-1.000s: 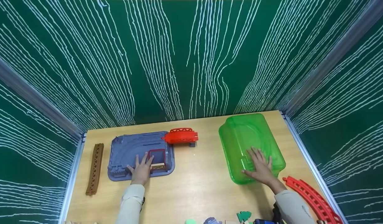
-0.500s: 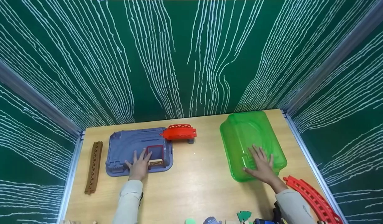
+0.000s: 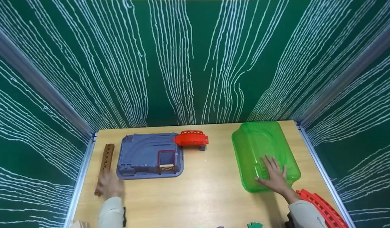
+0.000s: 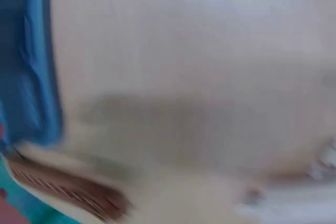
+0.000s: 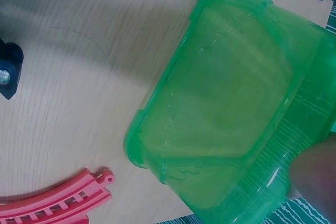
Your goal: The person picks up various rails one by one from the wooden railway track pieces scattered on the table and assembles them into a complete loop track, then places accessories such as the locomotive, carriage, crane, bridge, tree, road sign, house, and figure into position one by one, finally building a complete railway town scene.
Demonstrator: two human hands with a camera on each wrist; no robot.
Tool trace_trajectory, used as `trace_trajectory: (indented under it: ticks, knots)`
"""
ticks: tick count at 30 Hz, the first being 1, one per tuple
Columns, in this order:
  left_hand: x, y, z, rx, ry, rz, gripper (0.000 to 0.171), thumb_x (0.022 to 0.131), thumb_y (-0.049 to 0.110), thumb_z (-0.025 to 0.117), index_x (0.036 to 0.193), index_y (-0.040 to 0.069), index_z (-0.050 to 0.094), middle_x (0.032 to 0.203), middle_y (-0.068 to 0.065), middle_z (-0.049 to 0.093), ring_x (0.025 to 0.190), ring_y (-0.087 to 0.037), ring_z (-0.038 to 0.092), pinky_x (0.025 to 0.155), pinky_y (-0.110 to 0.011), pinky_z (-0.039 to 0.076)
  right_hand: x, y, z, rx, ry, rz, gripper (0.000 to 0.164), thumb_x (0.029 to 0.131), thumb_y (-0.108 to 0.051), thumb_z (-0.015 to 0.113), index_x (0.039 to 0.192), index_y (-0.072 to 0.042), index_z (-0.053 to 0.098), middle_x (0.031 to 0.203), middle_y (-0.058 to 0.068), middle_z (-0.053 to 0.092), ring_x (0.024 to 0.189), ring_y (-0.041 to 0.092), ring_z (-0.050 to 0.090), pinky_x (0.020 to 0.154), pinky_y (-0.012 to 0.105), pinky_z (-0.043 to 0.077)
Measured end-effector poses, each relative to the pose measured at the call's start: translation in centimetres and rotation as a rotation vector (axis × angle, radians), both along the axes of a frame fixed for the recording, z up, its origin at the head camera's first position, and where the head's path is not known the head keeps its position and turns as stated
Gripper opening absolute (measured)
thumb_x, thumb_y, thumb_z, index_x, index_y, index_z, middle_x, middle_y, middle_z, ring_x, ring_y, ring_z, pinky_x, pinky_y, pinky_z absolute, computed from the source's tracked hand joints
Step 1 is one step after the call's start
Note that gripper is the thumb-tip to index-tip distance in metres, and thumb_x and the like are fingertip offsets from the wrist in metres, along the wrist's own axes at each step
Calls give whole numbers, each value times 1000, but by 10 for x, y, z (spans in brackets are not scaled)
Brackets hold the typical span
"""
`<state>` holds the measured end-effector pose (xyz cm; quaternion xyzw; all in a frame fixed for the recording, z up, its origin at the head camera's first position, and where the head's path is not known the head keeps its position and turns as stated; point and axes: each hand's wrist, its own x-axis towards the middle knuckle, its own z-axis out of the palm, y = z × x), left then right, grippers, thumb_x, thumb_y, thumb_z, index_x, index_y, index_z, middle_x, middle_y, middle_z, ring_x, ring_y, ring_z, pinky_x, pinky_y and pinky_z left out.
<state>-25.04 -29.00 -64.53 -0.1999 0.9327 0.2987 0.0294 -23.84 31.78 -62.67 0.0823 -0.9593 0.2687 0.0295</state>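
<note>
My left hand (image 3: 111, 185), blurred, is over the near end of a straight brown toy track (image 3: 107, 158). In the left wrist view, that brown track (image 4: 68, 187) lies on the table and parts of the hand show apart at the left edge. My right hand (image 3: 275, 175) rests with spread fingers on a translucent green plastic bin (image 3: 264, 139), turned bottom up. The right wrist view shows the bin's side (image 5: 220, 87) and part of the hand at the right edge. A grey-blue toy base (image 3: 141, 155) with a red-framed opening lies right of the left hand.
A red bridge piece (image 3: 191, 138) joins the base's far right corner. Curved red track (image 3: 323, 209) lies by the right forearm. A green tree piece (image 3: 254, 225) and wooden pieces (image 3: 78, 224) sit at the near edge. Green walls (image 3: 195, 95) with white lines surround the table (image 3: 210, 177).
My left hand has left the grey-blue base and moved left to the brown track. The base was pushed slightly away before that. My right hand stays on the green bin. The head view has shifted.
</note>
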Motion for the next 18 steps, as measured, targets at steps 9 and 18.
trace_trajectory:
  ticks: [9, 18]
  knots:
    - [5, -27, -17, -163, -255, 83, 63, 86, 20, 47, 130, -12, 16, 130, -34, 16, 119, -49, 13, 89, -63, 25, 3, 10, 1, -4, 28, -26, 89, 65, -33, 75, 137, -9, 29, 143, 16, 18, 127, 42, 9, 92, 63, -15]
    - [-7, -39, -34, -244, -303, 182, 42, 86, 15, 45, 106, -19, 31, 95, -36, 42, 95, -49, 39, 73, -56, 38, 4, 0, 0, 0, 23, -36, 91, 63, -35, 76, 137, -12, 29, 143, 15, 19, 127, 42, 9, 92, 63, -15]
